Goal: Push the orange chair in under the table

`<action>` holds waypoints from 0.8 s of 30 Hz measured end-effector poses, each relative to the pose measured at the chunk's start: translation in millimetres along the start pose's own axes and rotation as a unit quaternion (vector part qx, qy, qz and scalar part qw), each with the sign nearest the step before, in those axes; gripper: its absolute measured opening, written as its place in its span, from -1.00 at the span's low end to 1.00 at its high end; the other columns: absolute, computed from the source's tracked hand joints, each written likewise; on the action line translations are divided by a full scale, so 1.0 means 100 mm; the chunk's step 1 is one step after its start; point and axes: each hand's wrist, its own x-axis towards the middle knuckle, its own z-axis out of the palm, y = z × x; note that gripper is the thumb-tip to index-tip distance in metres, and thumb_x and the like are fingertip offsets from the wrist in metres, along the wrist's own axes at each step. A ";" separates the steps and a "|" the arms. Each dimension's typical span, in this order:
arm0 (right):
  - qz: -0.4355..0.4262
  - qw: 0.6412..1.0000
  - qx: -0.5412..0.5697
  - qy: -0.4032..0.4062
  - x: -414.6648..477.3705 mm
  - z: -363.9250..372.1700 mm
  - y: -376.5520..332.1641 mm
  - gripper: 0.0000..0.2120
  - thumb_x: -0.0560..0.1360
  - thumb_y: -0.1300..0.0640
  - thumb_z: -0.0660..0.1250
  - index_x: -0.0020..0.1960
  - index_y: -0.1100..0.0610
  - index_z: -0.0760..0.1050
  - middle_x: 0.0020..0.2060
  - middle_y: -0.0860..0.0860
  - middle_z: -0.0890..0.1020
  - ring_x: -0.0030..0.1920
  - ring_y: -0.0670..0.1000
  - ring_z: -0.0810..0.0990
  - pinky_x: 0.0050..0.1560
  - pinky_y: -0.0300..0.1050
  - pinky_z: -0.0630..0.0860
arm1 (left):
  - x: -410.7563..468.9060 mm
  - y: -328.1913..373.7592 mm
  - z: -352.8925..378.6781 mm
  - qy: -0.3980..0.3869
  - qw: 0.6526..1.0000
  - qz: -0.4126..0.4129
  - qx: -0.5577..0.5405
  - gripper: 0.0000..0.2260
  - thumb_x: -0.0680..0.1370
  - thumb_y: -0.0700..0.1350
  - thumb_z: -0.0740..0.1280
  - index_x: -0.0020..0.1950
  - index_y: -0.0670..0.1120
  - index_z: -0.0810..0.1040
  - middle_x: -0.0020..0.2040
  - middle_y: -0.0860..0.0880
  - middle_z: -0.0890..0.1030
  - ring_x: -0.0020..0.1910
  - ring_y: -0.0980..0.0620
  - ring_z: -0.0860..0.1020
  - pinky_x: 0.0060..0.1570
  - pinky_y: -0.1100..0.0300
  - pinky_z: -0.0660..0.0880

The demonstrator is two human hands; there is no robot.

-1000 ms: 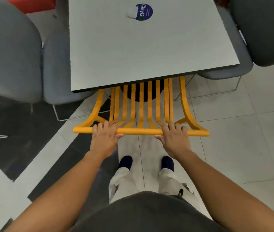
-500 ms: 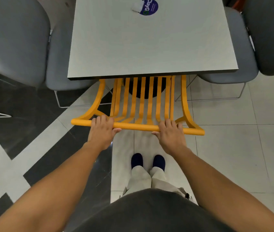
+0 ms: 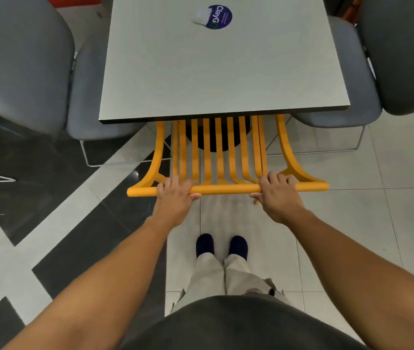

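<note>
the orange chair [image 3: 222, 157] is tucked partly under the table [image 3: 221, 72] at its near edge, its slatted back projecting out. its top rail is gripped by the left hand [image 3: 175, 200] and the right hand [image 3: 278, 198], fingers curled together over it.

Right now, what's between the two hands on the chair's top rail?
Head view: only a bare stretch of the orange chair's top rail between left hand and right hand; slats meet it behind.

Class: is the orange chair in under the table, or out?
In: the orange chair has its slats under the table edge; only its back shows.
</note>
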 end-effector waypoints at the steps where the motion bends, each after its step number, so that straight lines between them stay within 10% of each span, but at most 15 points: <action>1: -0.002 1.000 0.000 -0.002 0.01 0.01 -0.07 -0.48 0.54 -0.24 -0.04 0.15 0.17 0.37 0.04 0.17 0.48 0.02 0.21 0.43 0.10 0.19 0.31 | 0.00 -0.08 -0.01 0.002 1.000 0.004 0.000 -0.58 0.58 0.23 0.05 0.17 -0.03 0.46 0.03 -0.11 0.40 0.01 -0.09 0.36 0.11 -0.09 0.28; 24: 0.020 0.997 0.031 -0.060 0.03 -0.13 -0.11 -0.37 0.50 -0.34 -0.16 0.18 0.09 0.39 0.09 0.10 0.51 0.10 0.15 0.44 0.17 0.18 0.32 | 0.03 -0.01 -0.11 -0.049 0.999 -0.020 -0.002 -0.39 0.51 0.37 -0.13 0.32 0.03 0.39 0.22 -0.10 0.44 0.18 -0.14 0.38 0.22 -0.15 0.27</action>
